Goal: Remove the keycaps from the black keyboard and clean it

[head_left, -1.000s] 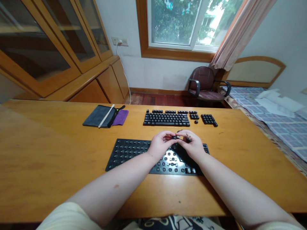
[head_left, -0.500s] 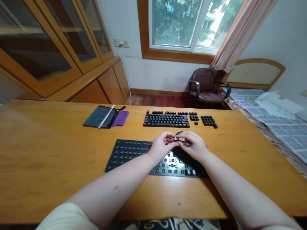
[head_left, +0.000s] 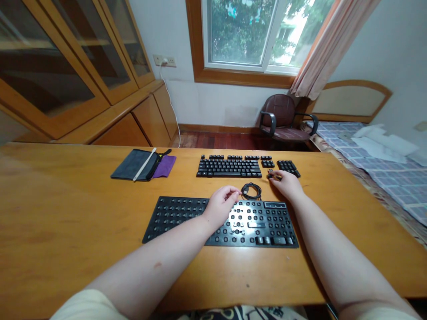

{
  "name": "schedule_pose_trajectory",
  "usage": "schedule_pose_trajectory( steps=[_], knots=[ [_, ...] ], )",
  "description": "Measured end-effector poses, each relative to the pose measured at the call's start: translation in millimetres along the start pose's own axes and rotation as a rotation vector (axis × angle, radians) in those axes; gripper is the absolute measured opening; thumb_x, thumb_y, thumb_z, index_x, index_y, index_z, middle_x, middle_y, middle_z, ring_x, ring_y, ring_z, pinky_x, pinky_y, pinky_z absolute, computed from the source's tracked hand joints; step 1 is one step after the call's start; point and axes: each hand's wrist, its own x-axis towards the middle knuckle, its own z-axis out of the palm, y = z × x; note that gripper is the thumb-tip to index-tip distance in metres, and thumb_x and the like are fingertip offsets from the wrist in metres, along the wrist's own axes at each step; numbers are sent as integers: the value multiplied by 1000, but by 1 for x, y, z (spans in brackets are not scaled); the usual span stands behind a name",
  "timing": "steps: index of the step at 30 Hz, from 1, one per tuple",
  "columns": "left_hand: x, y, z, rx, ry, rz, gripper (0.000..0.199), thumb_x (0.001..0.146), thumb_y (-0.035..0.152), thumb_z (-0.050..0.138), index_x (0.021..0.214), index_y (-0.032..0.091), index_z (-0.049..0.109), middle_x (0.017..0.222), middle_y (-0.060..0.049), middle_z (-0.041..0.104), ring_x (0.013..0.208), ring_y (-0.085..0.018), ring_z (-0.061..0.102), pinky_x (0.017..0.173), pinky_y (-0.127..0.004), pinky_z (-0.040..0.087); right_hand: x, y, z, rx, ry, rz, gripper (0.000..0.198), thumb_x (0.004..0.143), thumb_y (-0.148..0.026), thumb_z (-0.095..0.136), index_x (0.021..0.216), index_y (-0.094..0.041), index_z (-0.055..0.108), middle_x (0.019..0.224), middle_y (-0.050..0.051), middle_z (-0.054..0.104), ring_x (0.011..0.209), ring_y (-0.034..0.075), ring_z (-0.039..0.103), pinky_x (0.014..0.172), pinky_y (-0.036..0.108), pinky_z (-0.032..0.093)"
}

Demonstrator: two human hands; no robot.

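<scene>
A black keyboard base with its keycaps mostly off [head_left: 196,211] lies on the desk before me. My left hand [head_left: 223,204] rests over its upper middle, thumb and fingers pinched together. Whatever those fingertips hold, if anything, is too small to make out. Just right of them lies a coiled black cable [head_left: 252,192] behind the base's top edge. My right hand [head_left: 288,184] reaches farther, its thumb and fingers around a small black keycap [head_left: 270,171]. A few keycaps [head_left: 278,240] sit on the base's lower right corner.
Behind the base, loose black keycaps [head_left: 228,168] are laid out in keyboard order, with a number-pad block [head_left: 288,167] at right. A grey pouch [head_left: 130,165], a pale stick [head_left: 144,165] and a purple cloth [head_left: 164,166] lie back left. A chair [head_left: 283,116] stands beyond the desk.
My right hand has left the cable area and moved right and away to the small keycap. The coiled cable and the base's right part now show. My left hand stays nearly in place.
</scene>
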Motion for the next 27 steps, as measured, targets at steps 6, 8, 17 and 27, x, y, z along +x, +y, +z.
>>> schedule_pose_trajectory(
  steps=[6,8,17,27],
  knots=[
    [0,-2,0,2,-1,6,18,84,27,49,84,16,63,73,-1,64,73,-15,61,73,-27,47,-3,-2,0,-22,-2,-44,27,77,-36,58,98,-26,72,95,4,70,86,21,63,71,29,46],
    [1,-3,0,12,-2,12,18,85,28,49,84,16,63,73,-1,64,74,-15,61,73,-27,47,-3,-1,-2,-37,2,-79,26,78,-37,58,95,-26,73,98,4,68,87,20,62,72,28,46],
    [1,-3,0,10,-7,15,17,84,26,49,82,16,63,75,-1,63,71,-15,60,71,-27,47,-4,-1,-1,-60,27,-69,26,82,-40,54,89,-25,74,95,3,67,83,18,61,68,26,44],
    [2,-3,1,19,-10,15,17,83,27,50,81,17,63,76,-2,64,71,-15,61,69,-27,48,1,-6,5,-80,70,-36,27,81,-39,53,92,-24,73,94,5,68,85,20,62,67,27,44]
  ],
)
